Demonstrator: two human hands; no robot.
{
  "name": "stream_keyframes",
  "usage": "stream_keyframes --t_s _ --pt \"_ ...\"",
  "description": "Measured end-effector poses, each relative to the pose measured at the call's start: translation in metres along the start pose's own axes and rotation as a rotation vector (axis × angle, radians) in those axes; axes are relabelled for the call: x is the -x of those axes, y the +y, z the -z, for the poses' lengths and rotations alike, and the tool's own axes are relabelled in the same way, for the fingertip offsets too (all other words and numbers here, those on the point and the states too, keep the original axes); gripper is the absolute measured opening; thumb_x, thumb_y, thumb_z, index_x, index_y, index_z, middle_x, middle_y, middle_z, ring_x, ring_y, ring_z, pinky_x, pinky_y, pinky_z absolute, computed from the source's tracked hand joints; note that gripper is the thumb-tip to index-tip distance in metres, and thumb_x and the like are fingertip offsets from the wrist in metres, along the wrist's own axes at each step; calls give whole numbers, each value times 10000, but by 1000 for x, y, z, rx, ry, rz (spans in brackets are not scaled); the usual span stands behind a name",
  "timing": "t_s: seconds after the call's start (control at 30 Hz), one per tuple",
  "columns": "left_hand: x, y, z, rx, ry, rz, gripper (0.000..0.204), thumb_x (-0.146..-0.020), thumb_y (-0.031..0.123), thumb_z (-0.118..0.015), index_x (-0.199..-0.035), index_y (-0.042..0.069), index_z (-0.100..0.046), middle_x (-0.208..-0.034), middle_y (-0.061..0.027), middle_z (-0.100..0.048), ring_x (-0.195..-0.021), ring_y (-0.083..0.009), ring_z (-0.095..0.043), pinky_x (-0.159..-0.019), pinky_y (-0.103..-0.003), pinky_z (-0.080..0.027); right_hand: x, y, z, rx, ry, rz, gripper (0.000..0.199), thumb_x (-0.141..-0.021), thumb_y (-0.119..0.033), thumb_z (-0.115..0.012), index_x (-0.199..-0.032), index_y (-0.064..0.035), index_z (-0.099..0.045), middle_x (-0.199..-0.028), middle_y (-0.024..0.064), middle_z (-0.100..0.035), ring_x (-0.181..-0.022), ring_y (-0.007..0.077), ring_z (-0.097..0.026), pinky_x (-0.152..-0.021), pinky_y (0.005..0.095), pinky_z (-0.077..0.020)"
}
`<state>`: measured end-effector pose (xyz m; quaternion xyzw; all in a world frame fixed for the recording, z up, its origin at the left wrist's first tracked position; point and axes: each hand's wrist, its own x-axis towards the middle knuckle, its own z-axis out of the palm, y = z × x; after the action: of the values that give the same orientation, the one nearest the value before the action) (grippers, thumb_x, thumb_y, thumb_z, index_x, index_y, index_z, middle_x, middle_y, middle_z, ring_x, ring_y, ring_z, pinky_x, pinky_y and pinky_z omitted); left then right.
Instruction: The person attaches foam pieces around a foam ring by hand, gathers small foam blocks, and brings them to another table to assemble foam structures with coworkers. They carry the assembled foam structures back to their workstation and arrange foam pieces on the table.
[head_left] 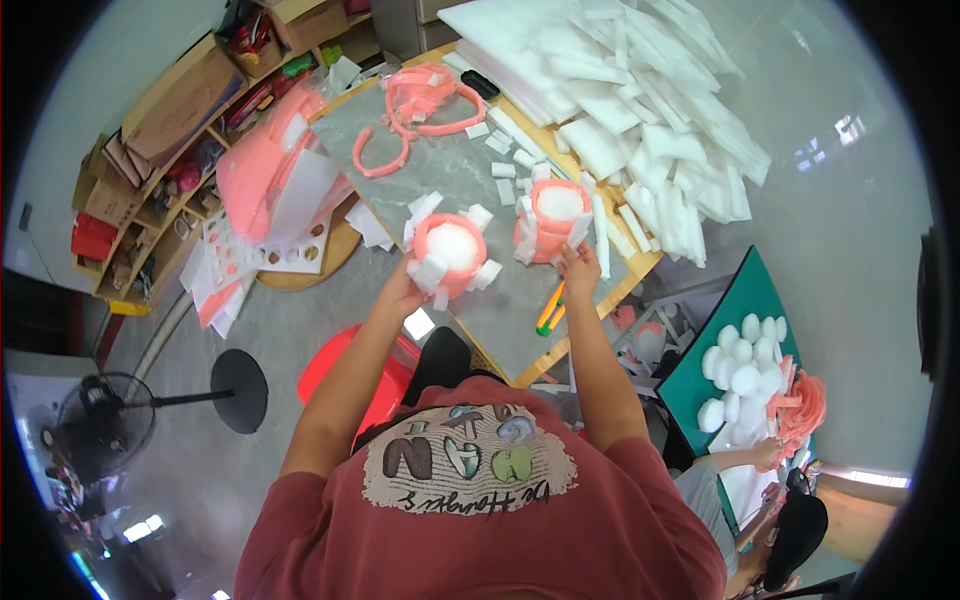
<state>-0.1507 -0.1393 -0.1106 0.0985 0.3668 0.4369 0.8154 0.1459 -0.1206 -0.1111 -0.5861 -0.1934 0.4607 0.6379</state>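
Two pink foam rings with white cores stand on the grey worktop (450, 180). The left hand (402, 293) grips the near-left ring (450, 252); the right hand (578, 268) grips the ring just right of it (556, 215). White foam strips (650, 110) pile far right.

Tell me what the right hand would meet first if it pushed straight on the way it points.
The right hand already grips the pink foam ring; beyond it, probably the loose white foam blocks, though depth is unclear.
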Motion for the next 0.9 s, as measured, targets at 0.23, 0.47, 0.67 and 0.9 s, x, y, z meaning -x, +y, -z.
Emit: stream_keyframes --t_s 0.23,0.47,0.67,0.9 --pt "-113 44 -26 -123 51 85 460 -812 435 -559 -1173 159 -487 -1118 -43 -555 -992 -184 -554 -799 -383 -490 -70 -4 -21 -41 49 95 360 -757 -90 -667 -1079 1 -535 -953 41 -583 -759 94 -550 -571 208 -436" --pt "-210 88 -66 -335 -205 92 467 -842 420 -526 -1208 138 -459 -1135 -55 -543 -1013 -197 -544 -843 -374 -470 -88 -15 -33 143 210 50 594 -758 -139 -660 -1272 -31 -384 -1250 94 -439 -947 169 -517 -757 278 -429" --pt "-243 140 -74 -409 -287 305 622 -849 542 -455 -1258 77 -393 -1178 -90 -501 -1056 -203 -513 -890 -374 -437 -32 -21 -7 238 409 127 540 -776 -144 -643 -1250 -23 -414 -1188 83 -492 -912 153 -525 -746 253 -417" --pt "-251 173 -46 -539 -142 321 586 -863 507 -458 -1265 86 -395 -1140 -107 -473 -1027 -196 -475 -852 -348 -419 47 -157 -44 240 520 606 127 -842 -46 -561 -954 -1 -602 -917 37 -609 -864 86 -542 -748 214 -423"
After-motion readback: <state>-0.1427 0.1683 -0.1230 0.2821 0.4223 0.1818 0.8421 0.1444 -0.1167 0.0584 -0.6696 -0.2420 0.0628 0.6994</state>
